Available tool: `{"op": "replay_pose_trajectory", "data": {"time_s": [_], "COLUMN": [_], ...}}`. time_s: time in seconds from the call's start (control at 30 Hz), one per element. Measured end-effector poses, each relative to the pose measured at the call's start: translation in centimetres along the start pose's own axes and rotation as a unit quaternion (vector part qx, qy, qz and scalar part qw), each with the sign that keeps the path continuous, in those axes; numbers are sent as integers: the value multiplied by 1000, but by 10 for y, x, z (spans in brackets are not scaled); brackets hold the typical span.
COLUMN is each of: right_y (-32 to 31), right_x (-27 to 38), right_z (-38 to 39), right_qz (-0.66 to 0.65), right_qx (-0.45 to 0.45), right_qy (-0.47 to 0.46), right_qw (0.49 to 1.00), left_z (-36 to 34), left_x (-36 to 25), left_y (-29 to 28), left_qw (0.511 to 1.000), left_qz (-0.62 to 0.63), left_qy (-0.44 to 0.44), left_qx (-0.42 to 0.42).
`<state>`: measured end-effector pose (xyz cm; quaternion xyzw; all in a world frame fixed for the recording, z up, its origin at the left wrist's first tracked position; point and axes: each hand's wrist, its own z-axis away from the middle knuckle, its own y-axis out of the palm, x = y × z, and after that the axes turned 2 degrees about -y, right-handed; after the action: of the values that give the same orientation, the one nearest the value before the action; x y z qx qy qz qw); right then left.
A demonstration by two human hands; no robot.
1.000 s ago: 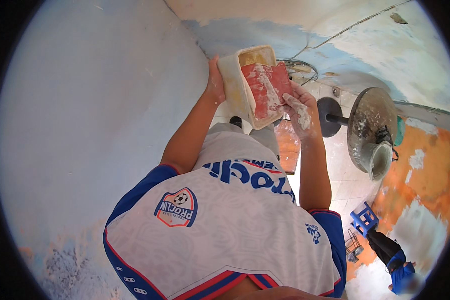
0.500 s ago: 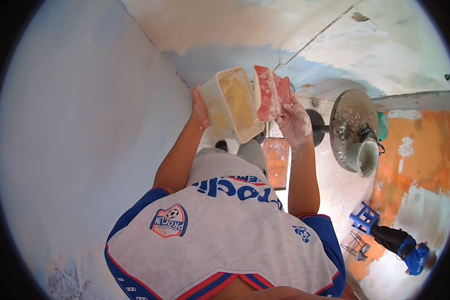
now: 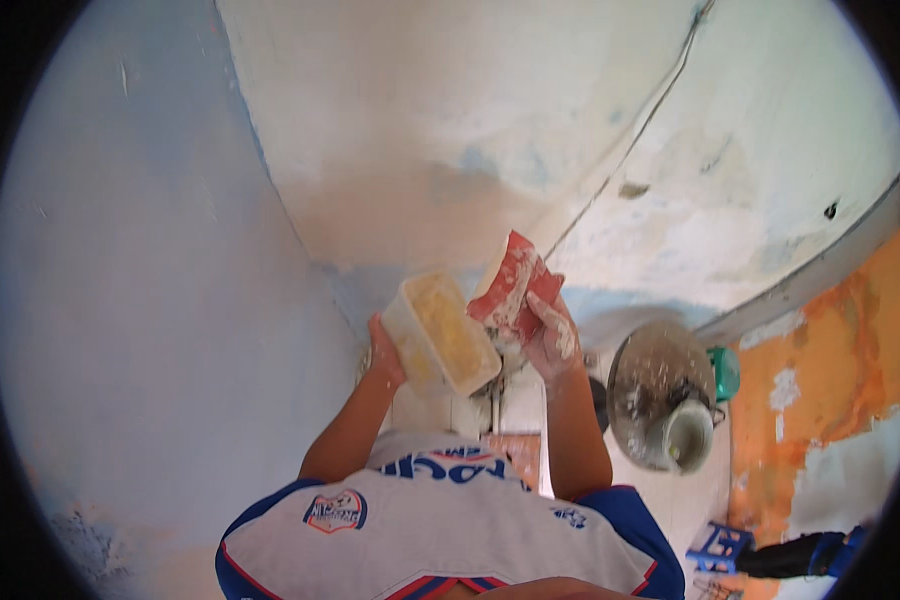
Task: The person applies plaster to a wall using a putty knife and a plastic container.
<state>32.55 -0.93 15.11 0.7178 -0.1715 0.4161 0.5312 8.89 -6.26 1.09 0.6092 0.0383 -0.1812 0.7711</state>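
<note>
Right, there's the red spreader (image 3: 515,292), smeared white, near the middle of the frame, between the pale tub (image 3: 440,335) and the right hand (image 3: 552,335). That hand is closed on the spreader's right side, thumb across the smeared face, seemingly to leave the far edge free. Just left, the tub tilts, its yellowish inside towards the spreader; whether they touch, I can't tell. The left hand (image 3: 386,352) curls around the tub's outer wall, presumably keeping the mouth unobstructed. Well apart, right of centre, a grey bucket (image 3: 682,437) rests at the edge of a round worktop (image 3: 632,385).
</note>
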Motion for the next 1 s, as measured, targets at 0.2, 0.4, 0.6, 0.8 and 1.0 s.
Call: {"op": "replay_pose_trajectory", "data": {"time_s": [0.2, 0.4, 0.6, 0.8, 1.0], "right_y": [4, 23, 63, 98, 64], "right_x": [23, 45, 92, 120, 46], "right_z": [-41, -89, -154, -234, -279], "right_qz": [-97, -33, 113, 561, 683], "right_qx": [14, -31, -134, -264, -251], "right_qy": [-25, -201, -470, -610, -597], "right_qw": [995, 979, 865, 494, 338], "left_z": [-14, 6, 30, 51, 62], "left_x": [4, -13, -64, -106, -127], "left_y": [-25, -43, -48, -44, -63], "left_qw": [995, 991, 982, 975, 979], "left_qz": [2, 13, 10, 14, 8], "left_qy": [88, 134, 190, 219, 200], "left_qx": [-51, -14, -9, -29, -41]}}
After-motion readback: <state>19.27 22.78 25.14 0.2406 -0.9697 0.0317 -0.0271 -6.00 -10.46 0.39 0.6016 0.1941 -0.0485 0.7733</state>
